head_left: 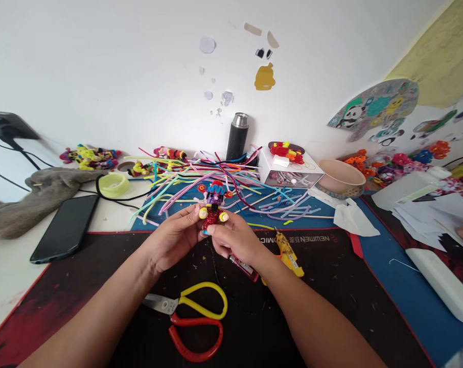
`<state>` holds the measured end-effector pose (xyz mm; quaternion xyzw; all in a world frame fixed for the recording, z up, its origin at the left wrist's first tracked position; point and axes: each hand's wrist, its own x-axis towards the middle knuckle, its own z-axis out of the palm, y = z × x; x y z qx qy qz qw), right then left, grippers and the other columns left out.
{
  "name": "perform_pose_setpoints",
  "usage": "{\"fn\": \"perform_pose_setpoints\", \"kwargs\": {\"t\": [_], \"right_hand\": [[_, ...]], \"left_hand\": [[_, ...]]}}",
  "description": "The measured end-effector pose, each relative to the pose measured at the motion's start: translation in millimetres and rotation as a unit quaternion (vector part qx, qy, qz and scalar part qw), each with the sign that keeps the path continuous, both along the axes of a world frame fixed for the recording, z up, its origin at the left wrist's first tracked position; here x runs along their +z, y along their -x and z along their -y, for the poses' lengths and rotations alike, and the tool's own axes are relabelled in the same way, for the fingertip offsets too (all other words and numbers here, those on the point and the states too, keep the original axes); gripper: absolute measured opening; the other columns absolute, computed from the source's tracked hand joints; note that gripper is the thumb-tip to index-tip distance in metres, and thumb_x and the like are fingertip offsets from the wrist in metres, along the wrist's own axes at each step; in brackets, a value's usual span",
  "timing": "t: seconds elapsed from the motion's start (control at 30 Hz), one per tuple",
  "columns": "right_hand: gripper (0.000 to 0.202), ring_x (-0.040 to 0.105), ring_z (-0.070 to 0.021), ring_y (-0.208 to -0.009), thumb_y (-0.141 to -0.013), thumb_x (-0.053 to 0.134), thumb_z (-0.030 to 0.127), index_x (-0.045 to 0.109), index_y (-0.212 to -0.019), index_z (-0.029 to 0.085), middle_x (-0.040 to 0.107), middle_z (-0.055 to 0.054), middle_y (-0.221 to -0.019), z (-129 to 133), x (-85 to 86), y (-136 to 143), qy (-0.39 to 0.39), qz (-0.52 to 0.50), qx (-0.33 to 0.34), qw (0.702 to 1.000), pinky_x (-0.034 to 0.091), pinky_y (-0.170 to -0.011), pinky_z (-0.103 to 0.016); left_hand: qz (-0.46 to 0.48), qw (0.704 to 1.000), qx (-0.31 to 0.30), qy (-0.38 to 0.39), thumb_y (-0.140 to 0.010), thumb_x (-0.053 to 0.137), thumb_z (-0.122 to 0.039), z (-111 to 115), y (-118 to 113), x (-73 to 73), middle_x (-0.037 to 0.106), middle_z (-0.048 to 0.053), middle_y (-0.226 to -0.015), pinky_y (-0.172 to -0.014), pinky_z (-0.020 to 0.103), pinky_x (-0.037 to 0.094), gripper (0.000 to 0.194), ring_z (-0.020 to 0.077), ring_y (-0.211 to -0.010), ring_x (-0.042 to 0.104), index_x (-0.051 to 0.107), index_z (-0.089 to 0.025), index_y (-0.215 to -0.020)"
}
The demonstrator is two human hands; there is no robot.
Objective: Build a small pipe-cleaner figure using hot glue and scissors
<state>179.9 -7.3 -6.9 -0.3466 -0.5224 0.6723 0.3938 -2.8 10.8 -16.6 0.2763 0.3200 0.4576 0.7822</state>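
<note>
Between my two hands a small pipe-cleaner doll [211,218] stands upright, with a blue and red headdress, purple face, yellow-trimmed arms and glittery red body. My left hand [178,232] is closed on its left side, the thumb near one yellow arm. My right hand [235,239] pinches the lower red body from the right. Below my hands, scissors [195,317] with one yellow and one red handle lie on the black mat. A red lighter [245,268] lies partly under my right hand, and a yellow glue gun [288,254] rests just right of it.
Loose coloured pipe cleaners [185,179] spread behind my hands. A black thermos [237,137], a white box [291,171] and a pinkish bowl [342,176] stand along the wall. To the left lie a phone [65,227] and yellow-green tape [114,184]; papers [431,222] sit at right.
</note>
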Motion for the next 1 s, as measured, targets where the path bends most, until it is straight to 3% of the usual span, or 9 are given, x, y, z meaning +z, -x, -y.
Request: {"fn": "perform_pose_setpoints", "kwargs": {"t": [0.27, 0.57, 0.87, 1.0], "right_hand": [[0.034, 0.038, -0.0075, -0.036, -0.086, 0.081, 0.044, 0.056, -0.097, 0.024, 0.048, 0.015, -0.055, 3.2, 6.6, -1.1, -0.001, -0.015, 0.038, 0.999, 0.027, -0.039, -0.023], [0.037, 0.037, -0.0066, -0.037, -0.085, 0.085, 0.046, 0.058, -0.097, 0.023, 0.045, 0.014, -0.057, 2.0, 4.8, -0.8, -0.004, -0.02, 0.04, 0.999, 0.027, -0.038, -0.022], [0.045, 0.038, -0.0072, -0.038, -0.084, 0.087, 0.048, 0.063, -0.11, 0.021, 0.047, 0.014, -0.057, 3.7, 10.5, -5.6, 0.02, -0.01, 0.077, 0.997, 0.026, -0.04, -0.023], [0.043, 0.037, -0.007, -0.038, -0.083, 0.089, 0.048, 0.063, -0.104, 0.021, 0.046, 0.014, -0.056, 3.5, 7.8, -6.0, 0.027, -0.017, 0.082, 0.996, 0.026, -0.04, -0.022]], "left_hand": [[0.013, 0.997, -0.073, -0.011, -0.079, 0.101, -0.034, 2.9, 3.1, 6.9, 0.081, 0.007, -0.094, -0.081, 0.031, 0.062, 0.028, 0.0213, -0.085, 0.074, 0.084, -0.019, -0.096], [0.018, 0.997, -0.076, -0.019, -0.079, 0.1, -0.035, -0.3, 3.7, 2.0, 0.082, 0.008, -0.093, -0.081, 0.032, 0.064, 0.027, 0.0216, -0.084, 0.075, 0.085, -0.017, -0.093], [0.047, 0.995, -0.085, -0.019, -0.076, 0.103, -0.031, 1.4, 4.9, 4.1, 0.082, 0.007, -0.089, -0.074, 0.028, 0.063, 0.026, 0.021, -0.081, 0.076, 0.087, -0.018, -0.09], [0.058, 0.994, -0.094, -0.016, -0.076, 0.103, -0.032, 1.8, 4.8, 2.8, 0.084, 0.007, -0.091, -0.076, 0.028, 0.063, 0.026, 0.0206, -0.083, 0.076, 0.087, -0.018, -0.091]]}}
